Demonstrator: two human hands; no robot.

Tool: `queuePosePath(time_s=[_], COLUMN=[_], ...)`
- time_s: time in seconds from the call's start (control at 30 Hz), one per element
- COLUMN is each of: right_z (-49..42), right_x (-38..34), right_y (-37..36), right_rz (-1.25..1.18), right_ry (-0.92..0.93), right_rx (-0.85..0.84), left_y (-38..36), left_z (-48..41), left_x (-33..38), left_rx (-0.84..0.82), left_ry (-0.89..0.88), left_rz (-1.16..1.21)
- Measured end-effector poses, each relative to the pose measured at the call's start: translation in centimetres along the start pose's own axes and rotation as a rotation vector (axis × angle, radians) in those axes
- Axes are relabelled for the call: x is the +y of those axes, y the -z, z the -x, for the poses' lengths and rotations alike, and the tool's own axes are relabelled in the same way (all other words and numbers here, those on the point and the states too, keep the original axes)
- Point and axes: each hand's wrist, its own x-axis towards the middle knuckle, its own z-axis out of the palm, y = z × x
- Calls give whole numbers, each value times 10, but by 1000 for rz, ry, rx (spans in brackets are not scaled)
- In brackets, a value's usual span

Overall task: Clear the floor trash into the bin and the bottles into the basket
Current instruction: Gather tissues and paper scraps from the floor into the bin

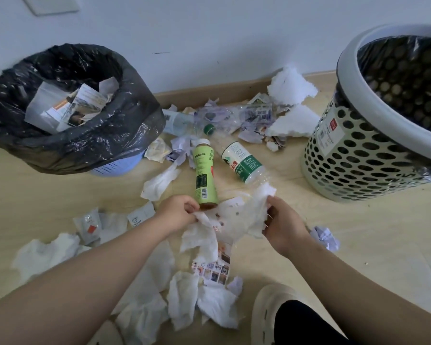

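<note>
Item: stained tissue (pixel 237 216), frame centre. Your left hand (pixel 178 212) and right hand (pixel 284 227) each pinch one edge. Step: trash gathering. Next: carry to bin (pixel 97 143), upper left. Bottles (pixel 204 170) lie mid-frame; basket (pixel 346 168) upper right.

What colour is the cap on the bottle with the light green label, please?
White; the cap of the light green bottle shows best in the head view.

Head camera looks steeply down, near floor (pixel 358 232).

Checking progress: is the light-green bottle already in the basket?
No, the light-green bottle lies on the floor, outside the basket.
</note>
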Motion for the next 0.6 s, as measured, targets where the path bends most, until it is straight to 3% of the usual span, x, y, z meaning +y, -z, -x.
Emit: queuePosePath(time_s=[0.1, 0.2, 0.3, 0.43, 0.53, 0.6], right_z=[-4, -14, -17, -2, 16, 26], right_x=[-8, -13, -13, -19, -17, -4], right_y=[4, 15, 15, -6, -24, -33], right_rz=[-64, 70, 144, 217, 541, 886], right_ry=[14, 105, 154, 315, 569, 757], right_rx=[97, 351, 430, 359, 238, 142], left_y=[20, 43, 66, 84, 91, 91], left_z=[-2, -3, -3, 1, 14, 27], left_x=[12, 29, 45, 48, 32, 16], left_rx=[-31, -69, -73, -117, -115, -68], left_ry=[-40, -116, -174, -160, -119, -139], left_rz=[-83, -230, -363, -400, -330, -340])
